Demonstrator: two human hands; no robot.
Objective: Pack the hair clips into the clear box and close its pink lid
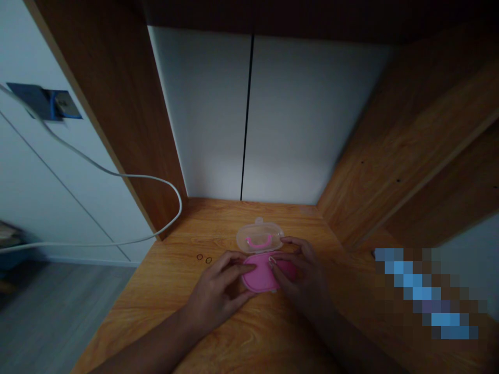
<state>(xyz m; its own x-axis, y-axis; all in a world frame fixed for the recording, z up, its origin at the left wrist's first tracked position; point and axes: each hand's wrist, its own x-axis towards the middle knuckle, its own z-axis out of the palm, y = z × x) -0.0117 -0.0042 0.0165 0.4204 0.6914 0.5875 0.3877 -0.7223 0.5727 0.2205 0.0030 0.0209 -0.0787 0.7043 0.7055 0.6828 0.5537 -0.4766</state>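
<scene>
A small oval box lies open on the wooden tabletop, its clear lid with a pink handle folded back away from me. My left hand grips the left side of its pink base, fingers on top and thumb along the near edge. Over the base's right part, my right hand pinches a small pale loop, like a hair tie, between thumb and forefinger. Another right fingertip reaches the lid's right edge. Left of the box lie two small dark rings. My right hand hides part of the base.
A white cable hangs across the left side and curves near the table's left edge. Wooden panels rise to the left and right, with a white back panel between. A blurred-out blue patch covers something at right.
</scene>
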